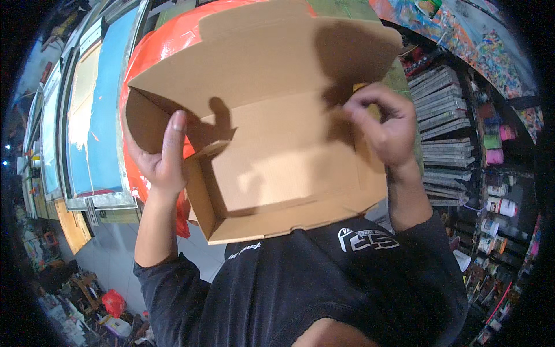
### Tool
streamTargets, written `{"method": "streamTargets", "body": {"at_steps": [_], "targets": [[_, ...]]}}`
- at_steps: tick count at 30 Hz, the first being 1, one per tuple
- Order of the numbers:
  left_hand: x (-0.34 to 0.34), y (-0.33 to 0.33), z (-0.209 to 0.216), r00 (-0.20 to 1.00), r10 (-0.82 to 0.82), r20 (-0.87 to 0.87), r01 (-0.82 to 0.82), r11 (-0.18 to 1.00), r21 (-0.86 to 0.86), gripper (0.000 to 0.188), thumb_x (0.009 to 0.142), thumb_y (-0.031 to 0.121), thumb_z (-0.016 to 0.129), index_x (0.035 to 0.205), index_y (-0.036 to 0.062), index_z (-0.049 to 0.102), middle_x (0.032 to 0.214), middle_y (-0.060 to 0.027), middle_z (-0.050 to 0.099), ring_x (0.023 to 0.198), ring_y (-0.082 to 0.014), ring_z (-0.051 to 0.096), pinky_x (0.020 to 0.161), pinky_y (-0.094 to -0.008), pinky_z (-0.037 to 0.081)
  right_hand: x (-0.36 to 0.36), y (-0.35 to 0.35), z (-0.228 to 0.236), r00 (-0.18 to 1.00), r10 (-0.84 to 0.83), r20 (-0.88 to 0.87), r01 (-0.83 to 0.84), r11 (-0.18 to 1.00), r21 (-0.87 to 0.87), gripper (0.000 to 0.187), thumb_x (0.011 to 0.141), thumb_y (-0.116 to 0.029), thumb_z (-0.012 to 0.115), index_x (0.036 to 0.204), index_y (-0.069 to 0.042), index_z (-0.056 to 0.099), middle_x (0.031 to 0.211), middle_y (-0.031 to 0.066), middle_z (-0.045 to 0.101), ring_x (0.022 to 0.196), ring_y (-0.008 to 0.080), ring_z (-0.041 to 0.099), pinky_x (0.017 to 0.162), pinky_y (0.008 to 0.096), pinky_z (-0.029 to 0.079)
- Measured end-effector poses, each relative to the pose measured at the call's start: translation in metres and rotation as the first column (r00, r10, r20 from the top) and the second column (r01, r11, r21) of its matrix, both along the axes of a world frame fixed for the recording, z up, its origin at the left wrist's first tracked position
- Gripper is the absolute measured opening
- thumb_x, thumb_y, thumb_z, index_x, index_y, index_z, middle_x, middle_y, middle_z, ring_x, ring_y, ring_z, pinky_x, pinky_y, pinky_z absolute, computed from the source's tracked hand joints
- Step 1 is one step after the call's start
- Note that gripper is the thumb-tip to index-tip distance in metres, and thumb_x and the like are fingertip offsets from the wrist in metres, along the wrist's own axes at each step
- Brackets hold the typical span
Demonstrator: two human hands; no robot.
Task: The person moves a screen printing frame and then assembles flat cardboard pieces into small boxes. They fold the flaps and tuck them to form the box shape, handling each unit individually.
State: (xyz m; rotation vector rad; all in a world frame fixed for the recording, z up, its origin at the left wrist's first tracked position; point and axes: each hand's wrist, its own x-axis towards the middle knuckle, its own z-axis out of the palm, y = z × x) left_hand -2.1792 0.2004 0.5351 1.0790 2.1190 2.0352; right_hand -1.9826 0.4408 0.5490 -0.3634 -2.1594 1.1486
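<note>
A brown cardboard box (272, 173) with its lid raised is in front of my torso, its inside facing up and bare. My left hand (163, 159) is at the left side of the box, thumb upright on the near side and fingers hidden behind the cardboard. At the right side, my right hand (388, 124) has thumb and index finger pinched together at the box's side flap. The shadows of both hands fall on the lid and the bottom.
Shiny red-orange plastic (167, 43) lies under the box. Framed screens (104, 110) with blue faces stand at the left. At the right are stacked grey frames (436, 104) and shelves with small pots (500, 206). A red bag (114, 303) sits low at the left.
</note>
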Motion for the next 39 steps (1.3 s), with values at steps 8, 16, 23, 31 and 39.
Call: {"method": "streamTargets", "body": {"at_steps": [8,16,23,31,39], "targets": [[0.013,-0.013,0.015,0.921,-0.224,0.319,0.249,0.968,-0.038,0.049,0.087,0.012,0.05,0.13,-0.0052,0.033,0.122,-0.0212,0.048,0.111,-0.0311,0.052,0.093,-0.0459,0.045,0.006,-0.001,0.003,0.935,0.094,0.342,-0.045,0.988,-0.15,0.04,0.067,-0.012,0.074,0.102,0.0,0.059,0.092,0.0092,0.062,0.087,0.0183,0.057,0.077,0.0269,0.044],[0.021,-0.023,0.005,0.758,-0.412,0.506,0.317,0.91,0.267,0.06,0.087,0.026,0.051,0.132,-0.0056,0.029,0.126,-0.0236,0.045,0.115,-0.0339,0.048,0.098,-0.0478,0.04,-0.006,-0.018,-0.015,0.982,-0.084,-0.169,0.018,0.934,-0.357,0.072,0.067,-0.012,0.077,0.122,0.006,0.035,0.112,0.0138,0.048,0.11,0.0227,0.046,0.093,0.0334,0.039],[0.028,-0.026,0.02,0.807,-0.282,0.518,0.296,0.953,0.057,0.062,0.086,0.03,0.049,0.132,-0.0061,0.028,0.127,-0.0237,0.044,0.115,-0.0348,0.048,0.095,-0.0512,0.041,0.017,0.003,-0.011,0.992,-0.103,-0.077,0.083,0.969,-0.231,0.049,0.079,-0.003,0.064,0.121,0.001,0.039,0.111,0.0112,0.054,0.101,0.0199,0.054,0.093,0.0325,0.04],[0.043,-0.005,0.029,0.903,-0.112,0.414,0.157,0.985,-0.077,0.055,0.083,0.017,0.052,0.131,-0.0011,0.032,0.12,-0.0162,0.051,0.112,-0.0271,0.052,0.093,-0.0374,0.043,0.019,-0.029,-0.01,0.98,-0.003,-0.201,-0.114,0.817,-0.566,0.054,0.082,0.0,0.057,0.129,0.0,0.031,0.125,0.0134,0.045,0.117,0.0198,0.043,0.098,0.0337,0.034],[0.026,-0.024,0.023,0.653,-0.624,0.428,0.425,0.77,0.475,0.061,0.091,0.033,0.036,0.138,-0.0021,0.022,0.138,-0.0166,0.034,0.13,-0.0274,0.032,0.108,-0.0398,0.022,0.028,-0.036,-0.004,0.991,0.128,0.033,-0.105,0.914,-0.392,0.064,0.084,-0.005,0.056,0.135,0.002,0.019,0.13,0.0153,0.038,0.121,0.0225,0.036,0.102,0.0332,0.026]]}}
